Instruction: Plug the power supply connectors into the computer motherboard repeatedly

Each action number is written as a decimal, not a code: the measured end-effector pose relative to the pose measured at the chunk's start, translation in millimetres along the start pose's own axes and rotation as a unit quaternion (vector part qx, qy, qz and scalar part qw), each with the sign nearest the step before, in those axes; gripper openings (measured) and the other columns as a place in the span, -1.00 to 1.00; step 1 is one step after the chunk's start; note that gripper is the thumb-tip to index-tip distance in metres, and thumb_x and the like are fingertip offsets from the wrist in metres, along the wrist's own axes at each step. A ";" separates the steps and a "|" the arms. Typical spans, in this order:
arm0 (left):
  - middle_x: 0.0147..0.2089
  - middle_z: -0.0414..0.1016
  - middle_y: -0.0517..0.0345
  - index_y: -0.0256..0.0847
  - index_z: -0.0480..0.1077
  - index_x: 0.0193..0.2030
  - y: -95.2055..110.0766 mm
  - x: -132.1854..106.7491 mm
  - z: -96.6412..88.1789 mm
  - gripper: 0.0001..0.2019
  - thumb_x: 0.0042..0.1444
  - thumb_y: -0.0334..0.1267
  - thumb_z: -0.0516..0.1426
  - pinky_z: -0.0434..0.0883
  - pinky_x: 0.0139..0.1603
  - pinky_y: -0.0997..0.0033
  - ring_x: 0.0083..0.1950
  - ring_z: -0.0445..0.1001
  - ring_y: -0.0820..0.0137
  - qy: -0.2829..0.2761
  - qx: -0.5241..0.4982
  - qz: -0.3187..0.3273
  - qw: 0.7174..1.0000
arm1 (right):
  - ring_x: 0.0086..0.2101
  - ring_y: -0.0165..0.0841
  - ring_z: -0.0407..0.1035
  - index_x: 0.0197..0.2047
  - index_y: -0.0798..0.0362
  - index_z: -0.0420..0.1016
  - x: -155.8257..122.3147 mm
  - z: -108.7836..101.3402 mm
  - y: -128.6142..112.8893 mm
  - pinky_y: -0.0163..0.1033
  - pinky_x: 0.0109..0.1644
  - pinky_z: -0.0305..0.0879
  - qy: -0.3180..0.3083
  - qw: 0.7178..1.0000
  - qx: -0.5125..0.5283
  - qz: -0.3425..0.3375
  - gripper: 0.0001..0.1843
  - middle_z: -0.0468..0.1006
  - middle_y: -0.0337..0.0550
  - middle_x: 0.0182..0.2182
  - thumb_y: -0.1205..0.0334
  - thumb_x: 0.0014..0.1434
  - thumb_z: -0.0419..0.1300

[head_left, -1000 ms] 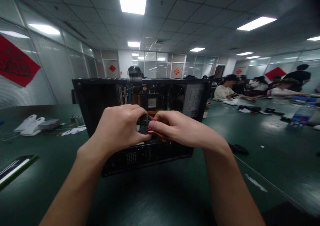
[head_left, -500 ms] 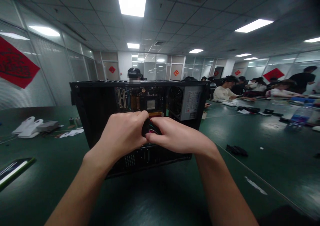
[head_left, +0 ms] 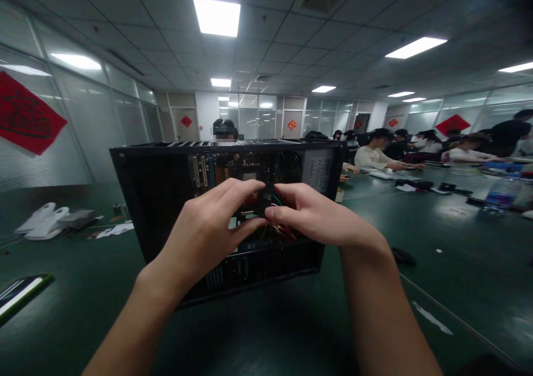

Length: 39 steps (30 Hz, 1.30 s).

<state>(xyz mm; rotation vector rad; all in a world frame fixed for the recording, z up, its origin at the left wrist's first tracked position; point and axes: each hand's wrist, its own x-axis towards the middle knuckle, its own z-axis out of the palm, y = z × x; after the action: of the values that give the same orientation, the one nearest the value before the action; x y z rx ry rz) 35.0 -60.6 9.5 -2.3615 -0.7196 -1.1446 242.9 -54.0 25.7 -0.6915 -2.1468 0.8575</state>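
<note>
A black computer case (head_left: 141, 198) stands on the table, its open side facing me. Inside it are a motherboard (head_left: 227, 165) at the upper middle and a grey power supply (head_left: 318, 170) at the upper right. In front of the opening, my left hand (head_left: 208, 217) has its fingers and thumb at either side of a dark piece on a bundle of cables (head_left: 265, 201). My right hand (head_left: 314, 215) pinches the same bundle from the right. Coloured wires hang below it. The fingers partly hide the dark piece, so its exact kind is unclear.
The green table (head_left: 233, 337) bears white plastic bags (head_left: 44, 220) and a grey box (head_left: 77, 219) at left, a green-edged device (head_left: 23, 295) at near left, a black item (head_left: 403, 256) and a large plastic bottle (head_left: 503, 192) at right. Other people (head_left: 377, 151) sit beyond.
Both hands have shifted slightly right with the cable bundle. The left fingers have spread wider, showing the dark piece and loose wires. My view has tilted up a little.
</note>
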 end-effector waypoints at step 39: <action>-0.02 0.60 0.06 -0.09 0.51 0.00 -44.5 -17.4 30.4 -0.76 0.22 -0.28 0.15 0.52 -0.03 0.21 -0.03 0.58 0.24 0.145 0.124 -0.031 0.981 | 0.14 -0.18 0.20 0.23 0.06 0.34 29.6 24.9 42.4 -0.07 0.19 0.26 0.238 0.822 -0.484 -0.181 -0.58 0.31 0.08 0.16 0.37 0.37 -0.09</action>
<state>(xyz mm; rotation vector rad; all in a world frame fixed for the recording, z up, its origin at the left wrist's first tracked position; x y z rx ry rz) 16.5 -13.3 -15.6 -1.9281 -0.7850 -1.3074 214.7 -15.8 -6.7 -0.8037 -2.0235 -0.6454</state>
